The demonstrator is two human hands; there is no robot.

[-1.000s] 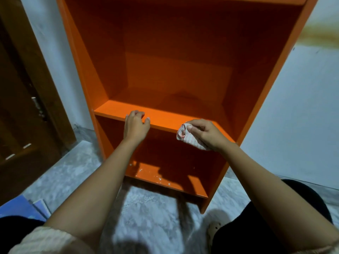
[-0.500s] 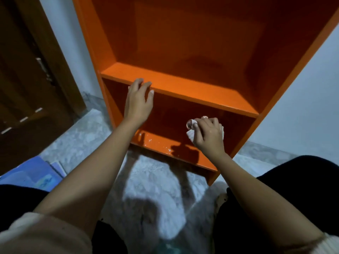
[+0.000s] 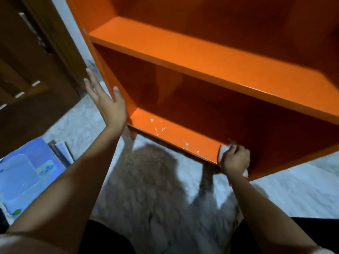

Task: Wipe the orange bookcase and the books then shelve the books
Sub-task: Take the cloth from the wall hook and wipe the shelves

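Bottom shelf (image 3: 174,132) wipe: my right fingers (image 3: 236,153) clench cloth (image 3: 222,152), left fingers (image 3: 92,87) splayed on bookcase (image 3: 201,57); next, sweep specks (image 3: 159,128) between them

I see what looks like a room in a home: an orange bookcase (image 3: 201,57) against a white wall (image 3: 75,33), a wooden door (image 3: 27,79), and books (image 3: 27,171) stacked on a marbled floor (image 3: 293,198).

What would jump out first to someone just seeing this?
The orange bookcase fills the view, with white specks on its bottom shelf. The right hand holds a cloth at that shelf's right end; the left hand rests open on the bookcase's left side. Blue books lie on the floor, left.
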